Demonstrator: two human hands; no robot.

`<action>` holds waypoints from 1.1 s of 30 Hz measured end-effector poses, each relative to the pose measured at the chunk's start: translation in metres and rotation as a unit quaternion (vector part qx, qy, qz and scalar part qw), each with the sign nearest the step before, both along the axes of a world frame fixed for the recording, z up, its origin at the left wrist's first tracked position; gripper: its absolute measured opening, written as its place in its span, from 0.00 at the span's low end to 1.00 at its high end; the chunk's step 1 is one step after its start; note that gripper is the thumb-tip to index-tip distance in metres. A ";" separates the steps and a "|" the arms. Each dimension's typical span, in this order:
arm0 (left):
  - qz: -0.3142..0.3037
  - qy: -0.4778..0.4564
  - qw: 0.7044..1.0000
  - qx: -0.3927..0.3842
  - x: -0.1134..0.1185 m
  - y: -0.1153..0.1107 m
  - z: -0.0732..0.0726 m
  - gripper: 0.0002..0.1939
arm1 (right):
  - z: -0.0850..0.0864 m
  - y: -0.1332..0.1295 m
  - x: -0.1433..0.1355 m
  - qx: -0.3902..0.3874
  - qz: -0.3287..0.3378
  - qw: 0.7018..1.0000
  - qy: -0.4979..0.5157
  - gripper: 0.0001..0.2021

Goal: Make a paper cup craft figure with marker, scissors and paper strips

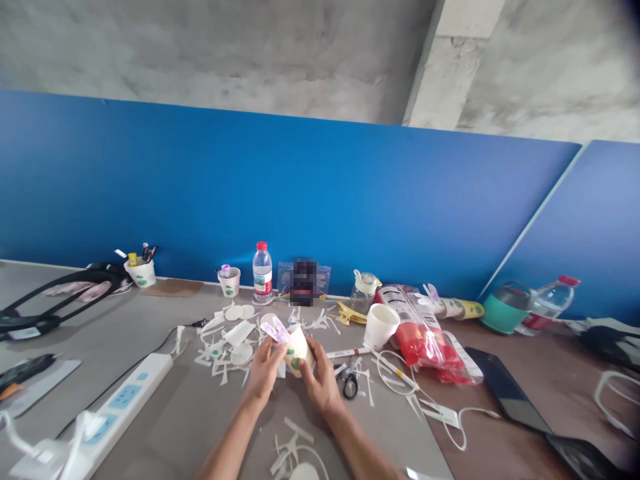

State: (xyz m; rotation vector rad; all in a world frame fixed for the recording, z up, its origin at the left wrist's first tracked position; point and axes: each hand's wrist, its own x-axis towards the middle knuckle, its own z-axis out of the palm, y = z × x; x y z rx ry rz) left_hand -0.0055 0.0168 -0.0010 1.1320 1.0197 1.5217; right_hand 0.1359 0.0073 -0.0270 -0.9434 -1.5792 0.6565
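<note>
Over the grey table, a small paper cup (pixel 298 351) with green prints is tilted between my two hands. My right hand (pixel 320 383) wraps round its right side, thumb across the front. My left hand (pixel 267 373) is closed at the cup's left, its thumb and fingers pinching a pair of purple-and-white ear-shaped paper strips (pixel 275 330). The strips stand up beside the rim; whether they are fixed to the cup I cannot tell. Scissors with black handles (pixel 351 385) lie right of my right hand, near a white marker (pixel 349 353).
Paper scraps (pixel 241 354) are strewn left of my hands. A power strip (pixel 125 397) lies at the left. Behind are a water bottle (pixel 262 273), a glass jar (pixel 364 293) and a blue partition (pixel 300 187). A white cup (pixel 381 325), a red bag (pixel 423 333) and a phone (pixel 507 387) sit at the right.
</note>
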 end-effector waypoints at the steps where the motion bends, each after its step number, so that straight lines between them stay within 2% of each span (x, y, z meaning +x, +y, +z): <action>1: 0.006 -0.008 1.000 -0.007 0.001 0.000 0.000 0.19 | 0.001 0.000 0.000 0.003 0.003 1.000 -0.004 0.19; 6: 0.020 -0.056 0.998 -0.029 0.004 0.000 0.004 0.17 | 0.001 -0.001 -0.002 0.009 -0.008 1.000 -0.017 0.19; 11: -0.002 -0.072 0.997 -0.025 0.005 0.001 0.003 0.16 | -0.002 0.000 -0.002 0.014 -0.021 1.000 -0.018 0.20; 20: -0.009 -0.058 0.998 -0.027 0.005 0.001 0.001 0.20 | -0.005 0.002 -0.002 0.015 -0.031 0.999 -0.024 0.19; 25: -0.018 -0.052 0.998 -0.017 0.001 0.001 -0.005 0.21 | -0.004 0.001 -0.002 0.018 -0.040 0.999 -0.030 0.19; 33: 0.007 -0.057 0.998 -0.002 0.005 0.005 -0.006 0.16 | -0.004 0.001 -0.004 0.021 -0.037 0.998 -0.037 0.19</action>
